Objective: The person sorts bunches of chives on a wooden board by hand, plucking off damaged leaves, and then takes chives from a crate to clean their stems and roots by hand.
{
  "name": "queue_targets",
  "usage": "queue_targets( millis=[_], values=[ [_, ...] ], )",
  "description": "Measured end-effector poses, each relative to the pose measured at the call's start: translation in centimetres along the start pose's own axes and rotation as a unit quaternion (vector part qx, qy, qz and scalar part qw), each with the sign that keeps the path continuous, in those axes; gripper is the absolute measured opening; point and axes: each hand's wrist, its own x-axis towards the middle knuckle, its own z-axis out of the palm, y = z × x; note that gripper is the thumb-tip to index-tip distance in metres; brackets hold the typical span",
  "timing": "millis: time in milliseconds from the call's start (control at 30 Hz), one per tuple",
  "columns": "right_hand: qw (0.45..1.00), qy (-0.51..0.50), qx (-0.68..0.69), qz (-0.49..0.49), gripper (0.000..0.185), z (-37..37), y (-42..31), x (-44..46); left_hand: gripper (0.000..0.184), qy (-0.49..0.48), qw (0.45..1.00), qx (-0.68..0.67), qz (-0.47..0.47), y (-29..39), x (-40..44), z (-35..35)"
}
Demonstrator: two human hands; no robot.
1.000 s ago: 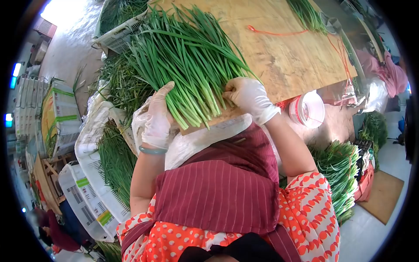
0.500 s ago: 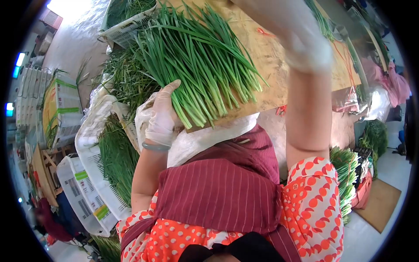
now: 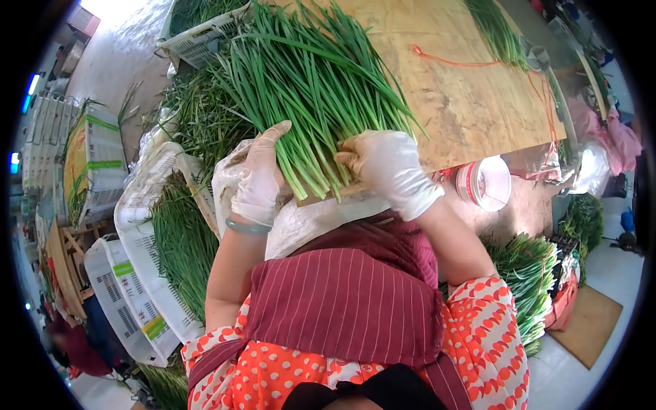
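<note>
A broad layer of long green stalks [image 3: 307, 82] with pale lower ends lies on the left part of a wooden board [image 3: 458, 102]. At the layer's left edge is my left hand [image 3: 258, 176], in a white glove, its thumb over the outer stalks and its other fingers mostly hidden. My right hand [image 3: 389, 167], gloved too, has its fingers curled and pinched on the stalks near their lower ends. The stalk tips under that hand are partly hidden. Another small bunch [image 3: 495, 31] and a red string [image 3: 454, 63] lie farther up the board.
White crates [image 3: 140, 219] with greens stand at the left, beside loose leaves [image 3: 201, 109]. A white tub [image 3: 486, 183] sits beyond the board's near edge. Piled stalks [image 3: 523, 273] are at lower right. A person in dark red [image 3: 78, 348] is at lower left.
My right hand reached out over the right of the board, then came back to the stalks' lower ends, closed on them. My left hand has stayed at the layer's left edge.
</note>
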Motion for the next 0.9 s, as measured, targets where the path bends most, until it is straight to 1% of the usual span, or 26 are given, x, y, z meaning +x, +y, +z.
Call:
queue_targets(
  millis=[33, 100, 133, 167, 233, 267, 300, 367, 400, 433, 467, 500, 533, 567, 600, 633, 667, 700, 767, 800, 833, 900],
  values=[
    [1.0, 0.001, 0.0, -0.001, 0.026, 0.1, -0.6, -0.2, 0.014, 0.009, 1.0, 0.002, -0.007, 0.1, -0.2, 0.2],
    [0.993, -0.047, -0.107, -0.004, 0.021, 0.3, -1.6, -0.3, 0.016, 0.005, 1.0, 0.015, 0.011, 0.0, 0.2, -0.1],
    [0.995, -0.014, -0.101, 0.011, 0.02, 1.3, -1.6, -0.2, 0.018, 0.001, 0.999, 0.03, 0.025, 0.0, 0.2, -0.2],
    [0.995, -0.015, -0.099, 0.009, 0.02, 1.7, -1.4, -0.2, 0.018, 0.004, 0.999, 0.03, 0.027, 0.1, 0.1, -0.3],
    [1.0, 0.019, -0.018, -0.008, 0.018, 1.7, -0.7, -0.1, 0.021, -0.058, 0.998, 0.032, 0.003, 0.4, -0.4, 0.2],
    [1.0, 0.009, -0.006, -0.016, 0.017, 1.5, -0.8, -0.1, 0.025, -0.046, 0.998, 0.048, 0.002, 0.5, -0.1, 0.3],
    [1.0, 0.011, -0.006, -0.017, 0.017, 1.5, -1.0, 0.0, 0.025, -0.047, 0.998, 0.048, 0.004, 0.4, -0.2, 0.6],
    [0.999, -0.013, -0.038, -0.037, 0.018, 1.7, -1.6, 0.3, 0.031, -0.059, 0.986, 0.116, 0.106, -0.2, -0.7, 1.7],
    [0.998, -0.013, -0.038, -0.039, 0.018, 2.1, -1.6, 0.3, 0.034, -0.049, 0.984, 0.123, 0.116, -0.3, -1.7, 3.0],
    [0.997, -0.004, -0.033, -0.063, 0.02, 2.8, -1.5, 0.4, 0.034, -0.048, 0.984, 0.122, 0.117, -0.2, -1.5, 2.8],
    [0.996, 0.004, -0.028, -0.086, 0.021, 3.1, -1.5, 0.3, 0.033, -0.026, 0.982, 0.141, 0.124, -0.3, -1.0, 2.5],
    [0.996, 0.003, -0.027, -0.087, 0.021, 3.0, -1.6, 0.0, 0.033, -0.004, 0.979, 0.159, 0.13, -0.3, -0.5, 2.1],
    [0.996, -0.009, 0.009, -0.088, 0.02, 2.5, -1.7, -0.4, 0.03, 0.008, 0.985, 0.137, 0.107, -0.3, 0.1, 1.3],
    [0.995, -0.021, 0.044, -0.089, 0.019, 1.7, -1.7, -0.7, 0.03, 0.009, 0.985, 0.136, 0.107, 0.3, 0.4, 0.5],
    [0.995, -0.022, 0.045, -0.09, 0.019, 0.4, -1.4, -0.9, 0.027, -0.051, 0.995, 0.086, 0.014, 1.0, 0.6, -0.5],
    [0.968, -0.145, 0.198, -0.055, 0.017, -1.4, -1.0, -1.3, 0.025, -0.109, 0.99, 0.034, -0.079, 1.5, 0.7, -1.2],
    [0.902, -0.263, 0.343, -0.018, 0.019, -2.2, -0.8, -1.4, 0.024, -0.126, 0.986, -0.017, -0.105, 1.7, 0.7, -1.7],
    [0.901, -0.266, 0.343, -0.019, 0.019, -2.0, -0.9, -1.3, 0.024, -0.123, 0.987, -0.018, -0.104, 1.8, 0.5, -1.9],
    [0.909, -0.154, 0.381, 0.075, 0.023, -1.5, -1.1, -0.5, 0.025, -0.113, 0.989, -0.039, -0.09, 1.9, 0.0, -1.7],
    [0.954, -0.04, 0.295, -0.023, 0.023, -0.7, -1.5, 0.2, 0.027, -0.11, 0.986, -0.063, -0.107, 1.9, 0.8, -2.5],
    [0.954, -0.04, 0.295, -0.024, 0.023, 0.2, -1.8, 0.6, 0.027, -0.11, 0.986, -0.063, -0.105, 2.0, 0.6, -2.2],
    [0.978, -0.045, 0.139, -0.151, 0.014, 1.8, -2.1, 1.2, 0.026, -0.145, 0.979, -0.076, -0.119, 2.3, -0.2, -1.7]
  ],
)
